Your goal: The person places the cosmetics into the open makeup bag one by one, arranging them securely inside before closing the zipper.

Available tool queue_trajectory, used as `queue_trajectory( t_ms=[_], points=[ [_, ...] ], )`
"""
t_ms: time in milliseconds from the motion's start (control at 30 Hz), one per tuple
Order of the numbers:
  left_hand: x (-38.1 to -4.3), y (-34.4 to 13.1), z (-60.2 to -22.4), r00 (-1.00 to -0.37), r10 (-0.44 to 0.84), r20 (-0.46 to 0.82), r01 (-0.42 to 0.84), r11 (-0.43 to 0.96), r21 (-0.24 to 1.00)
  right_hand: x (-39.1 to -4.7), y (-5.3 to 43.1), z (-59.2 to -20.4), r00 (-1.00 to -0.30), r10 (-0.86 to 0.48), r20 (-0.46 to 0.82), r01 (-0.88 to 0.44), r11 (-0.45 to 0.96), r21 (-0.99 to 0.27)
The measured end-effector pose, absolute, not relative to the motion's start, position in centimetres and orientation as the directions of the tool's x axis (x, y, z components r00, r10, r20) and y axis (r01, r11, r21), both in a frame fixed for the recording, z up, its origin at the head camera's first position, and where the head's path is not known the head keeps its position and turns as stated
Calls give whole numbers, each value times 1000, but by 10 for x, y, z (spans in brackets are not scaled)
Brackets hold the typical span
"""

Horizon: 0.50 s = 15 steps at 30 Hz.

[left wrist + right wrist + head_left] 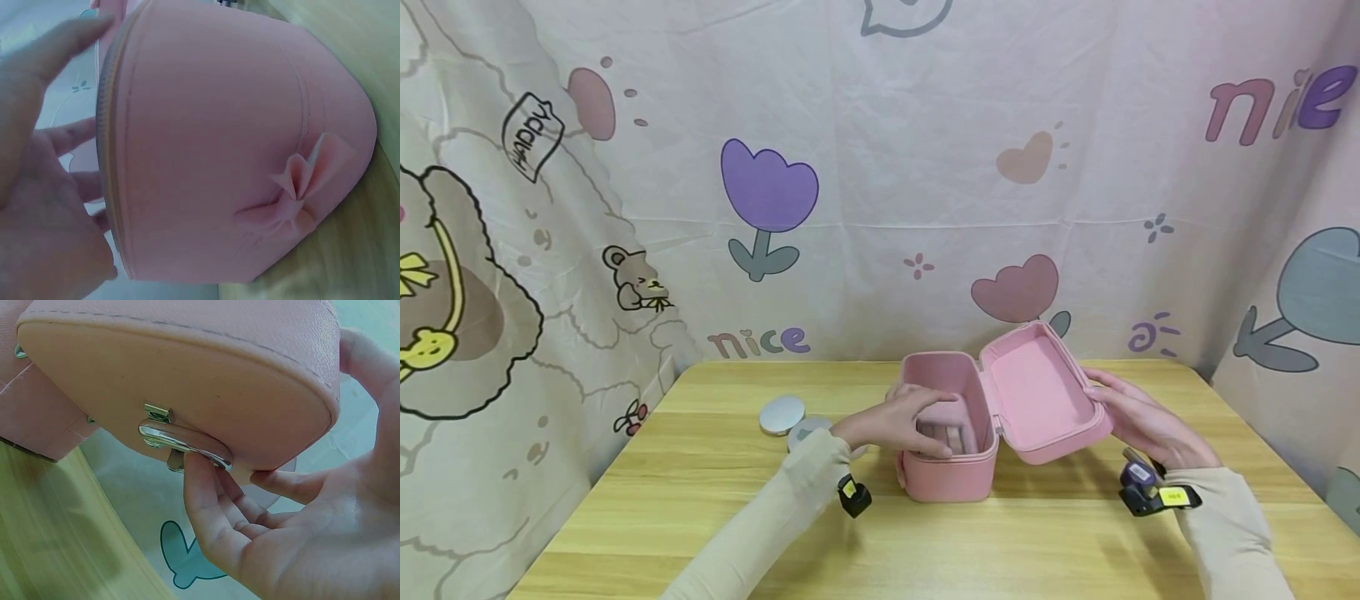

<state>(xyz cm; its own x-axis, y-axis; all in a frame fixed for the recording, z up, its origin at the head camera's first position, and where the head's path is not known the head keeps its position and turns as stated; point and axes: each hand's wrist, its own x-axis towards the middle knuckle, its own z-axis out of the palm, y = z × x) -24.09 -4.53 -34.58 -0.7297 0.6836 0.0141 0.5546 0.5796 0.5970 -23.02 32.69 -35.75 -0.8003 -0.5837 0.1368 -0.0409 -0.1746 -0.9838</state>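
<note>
A pink box [951, 483] stands on the table with its lid [1045, 387] swung out to the right on hinges. My left hand [895, 419] reaches over the box's opening, thumb and fingers spread apart. In the left wrist view, some fingers [72, 134] pass behind the box's zipper-like rim, and a pink bow [297, 200] decorates its side. A small pale item [953, 437] shows inside, too small to identify. My right hand [1153, 425] holds the lid's outer end. In the right wrist view, its fingers touch the lid beside a shiny metal handle [184, 440].
Two round silver discs or tins lie left of the box; one disc [782, 414] is in full sight, while my left forearm partly covers the other disc [808, 428]. The wooden table [700, 500] ends at a patterned cloth backdrop [880, 167].
</note>
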Motion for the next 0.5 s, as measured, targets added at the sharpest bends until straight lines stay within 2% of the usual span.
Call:
queue_trajectory(
  t_ms=[233, 500],
  points=[
    [-241, -52, -347, -717, 696, -38, 543, 592, 596, -230, 327, -357, -804, -581, 131, -40, -167, -985],
    [-239, -54, -350, -721, 693, -31, 536, 584, 610, -230, 326, -357, -799, -585, 138, -34, -185, -982]
  ],
)
